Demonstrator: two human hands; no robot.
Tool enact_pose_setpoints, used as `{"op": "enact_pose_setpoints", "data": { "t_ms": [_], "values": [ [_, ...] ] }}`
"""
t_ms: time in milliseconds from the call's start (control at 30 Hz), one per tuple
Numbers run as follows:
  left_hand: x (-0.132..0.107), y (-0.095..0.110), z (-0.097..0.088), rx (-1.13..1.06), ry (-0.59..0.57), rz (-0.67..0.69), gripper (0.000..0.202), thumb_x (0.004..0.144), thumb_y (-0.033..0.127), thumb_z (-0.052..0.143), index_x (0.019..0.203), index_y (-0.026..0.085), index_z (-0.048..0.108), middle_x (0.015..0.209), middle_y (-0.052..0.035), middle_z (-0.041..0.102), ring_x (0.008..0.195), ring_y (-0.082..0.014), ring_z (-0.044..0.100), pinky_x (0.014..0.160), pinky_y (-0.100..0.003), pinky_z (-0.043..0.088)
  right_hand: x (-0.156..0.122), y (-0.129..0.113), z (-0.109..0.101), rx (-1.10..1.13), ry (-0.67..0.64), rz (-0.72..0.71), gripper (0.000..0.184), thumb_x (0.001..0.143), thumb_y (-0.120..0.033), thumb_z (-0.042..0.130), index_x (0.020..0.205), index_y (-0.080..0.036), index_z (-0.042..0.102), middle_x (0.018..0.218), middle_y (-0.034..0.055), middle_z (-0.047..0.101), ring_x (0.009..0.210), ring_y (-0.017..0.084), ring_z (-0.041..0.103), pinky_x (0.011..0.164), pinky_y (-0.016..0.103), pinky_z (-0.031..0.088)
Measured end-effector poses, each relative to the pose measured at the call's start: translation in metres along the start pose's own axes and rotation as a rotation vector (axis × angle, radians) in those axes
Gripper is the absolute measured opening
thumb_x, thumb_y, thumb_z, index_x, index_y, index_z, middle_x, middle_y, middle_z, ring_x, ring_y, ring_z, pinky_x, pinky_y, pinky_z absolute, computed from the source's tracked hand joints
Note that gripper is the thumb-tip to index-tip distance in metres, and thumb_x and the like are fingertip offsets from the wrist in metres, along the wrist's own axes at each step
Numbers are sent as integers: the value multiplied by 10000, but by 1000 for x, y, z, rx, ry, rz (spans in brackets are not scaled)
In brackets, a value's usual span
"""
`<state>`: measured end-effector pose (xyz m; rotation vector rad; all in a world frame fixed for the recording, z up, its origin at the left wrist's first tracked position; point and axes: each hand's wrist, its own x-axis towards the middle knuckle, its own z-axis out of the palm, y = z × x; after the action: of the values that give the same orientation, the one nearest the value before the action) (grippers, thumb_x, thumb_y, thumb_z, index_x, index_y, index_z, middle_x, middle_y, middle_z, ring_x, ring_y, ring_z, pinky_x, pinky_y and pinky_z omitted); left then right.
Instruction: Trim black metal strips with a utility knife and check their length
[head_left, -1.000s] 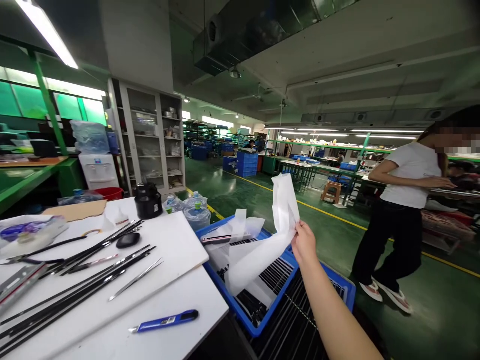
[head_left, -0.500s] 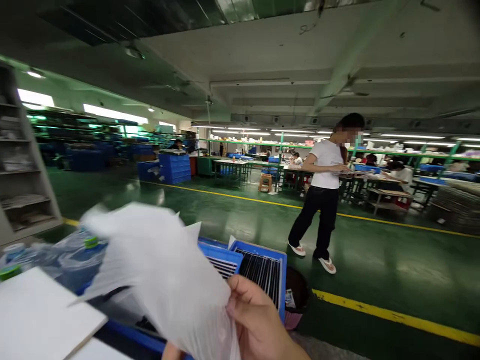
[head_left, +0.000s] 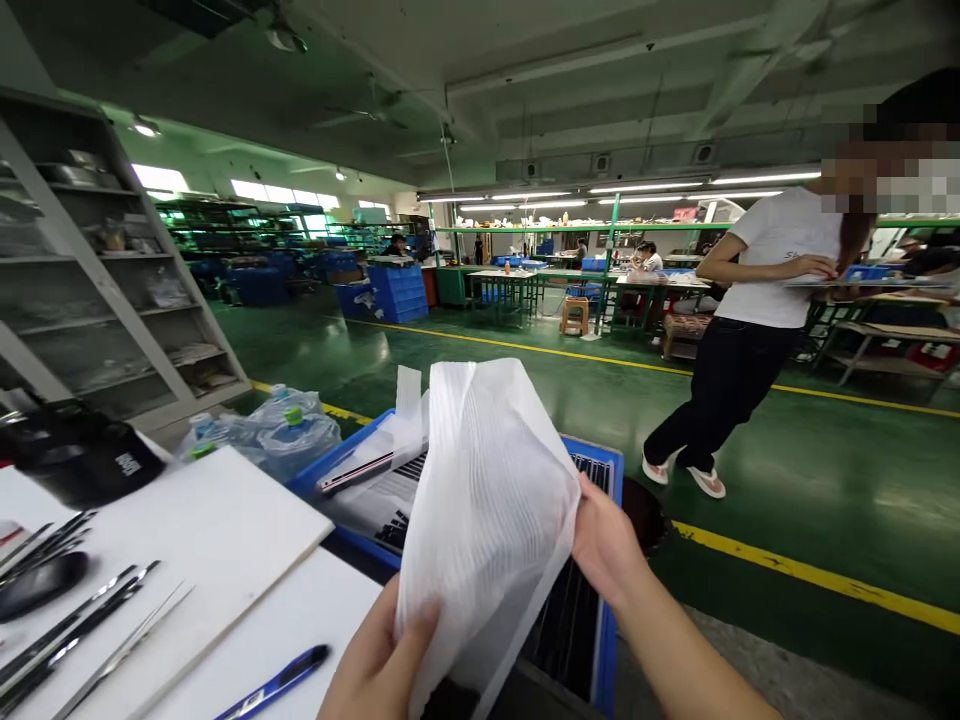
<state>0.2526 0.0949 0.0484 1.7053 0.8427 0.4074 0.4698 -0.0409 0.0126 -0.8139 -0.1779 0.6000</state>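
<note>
Green floor (head_left: 570, 400) stretches beyond left hand (head_left: 379, 655) and right hand (head_left: 609, 540) in head view. White sheeting (head_left: 487, 490) spans between them, above blue crates (head_left: 613, 490); left pinches lower edge, right grips side edge. Blue cutter (head_left: 279, 684) on white table (head_left: 307, 605), left of left hand.

free: above floor (head_left: 840, 500), right of right hand (head_left: 611, 545) | blocked: white sheet (head_left: 487, 500) before blue bin (head_left: 367, 544); cutter (head_left: 281, 682) on counter (head_left: 330, 590) by left hand (head_left: 382, 660)
</note>
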Motion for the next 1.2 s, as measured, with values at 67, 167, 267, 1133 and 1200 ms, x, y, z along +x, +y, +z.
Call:
{"op": "enact_pose_setpoints", "data": {
  "t_ms": [67,167,267,1133,1200],
  "values": [
    [6,9,7,65,-24,59,616,837,649,554,1274,218,605,1345,-67,643,1289,-340,527,1098,-450,418,-4,20,-1,-50,-28,44,401,759,-488,776,1026,-202,688,945,42,734,827,224,665,760,352,511],
    [18,9,13,15,-90,66,605,825,636,584,1235,192,627,1170,-76,725,1126,-340,623,1016,-441,468,-3,46,-9,-144,-16,71,541,587,-342,914,1048,-169,690,1000,63,746,938,258,671,856,375,500],
    [25,1,12,-116,-302,2,537,817,589,638,1178,191,646,1093,-70,740,1052,-318,649,970,-416,481,6,55,-31,-183,70,102,484,562,-321,912,964,-159,698,914,42,755,862,235,680,836,347,506],
    [64,-120,142,165,-420,-152,963,813,440,622,1552,74,125,1530,-228,368,1209,-314,557,1039,-408,404,51,-20,-225,-92,529,491,317,976,-389,573,1180,-150,610,1124,81,657,933,196,663,814,398,567],
    [56,-138,151,150,-482,-271,911,792,471,642,1460,-48,304,1352,-291,540,1183,-366,574,1049,-446,385,51,-22,-225,-77,519,489,313,975,-387,575,1174,-149,612,1124,80,656,936,197,661,816,398,565]
  ]
}}
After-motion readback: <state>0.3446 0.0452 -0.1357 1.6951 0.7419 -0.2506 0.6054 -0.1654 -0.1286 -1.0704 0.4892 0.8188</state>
